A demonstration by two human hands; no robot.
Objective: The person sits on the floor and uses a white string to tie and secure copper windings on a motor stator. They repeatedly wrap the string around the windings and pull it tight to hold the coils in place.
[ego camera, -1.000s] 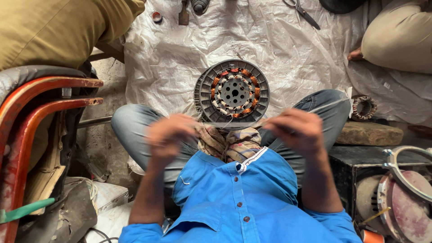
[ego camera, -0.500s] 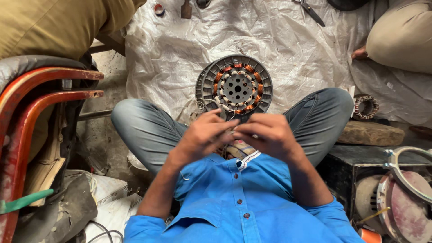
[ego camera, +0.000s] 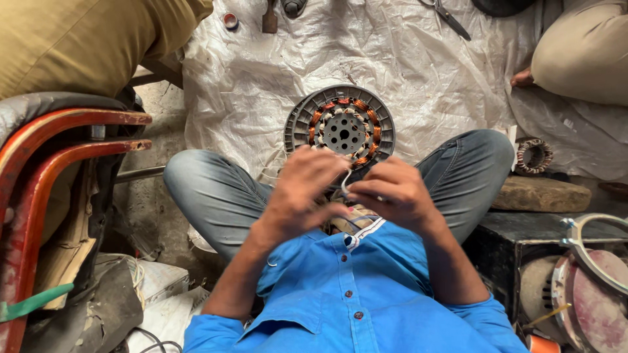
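Head view, looking straight down: the person in the blue shirt (ego camera: 353,307) is sitting cross-legged in jeans on the floor, and both hands are meeting just in front of the chest. The left hand (ego camera: 301,189) is curling its fingers inward, fingertips reaching toward the right hand (ego camera: 392,189), which is pinching a thin pale wire (ego camera: 343,184) that is looping up between the two hands. The left hand's fingers are touching that same wire, though how firmly they are gripping is hard to tell. Just beyond the knuckles, the round grey motor stator (ego camera: 340,127) with its copper-coloured coils is lying flat on the crumpled white plastic sheet (ego camera: 392,59), between the person's knees. Off to the right, a smaller wound coil ring (ego camera: 534,155) is sitting beside a flat stone (ego camera: 540,194). At the left edge, a red metal chair frame (ego camera: 59,150) is standing close. Another person's knee in beige trousers (ego camera: 582,52) is showing at top right, and scissors (ego camera: 448,16) are lying near the sheet's far edge.
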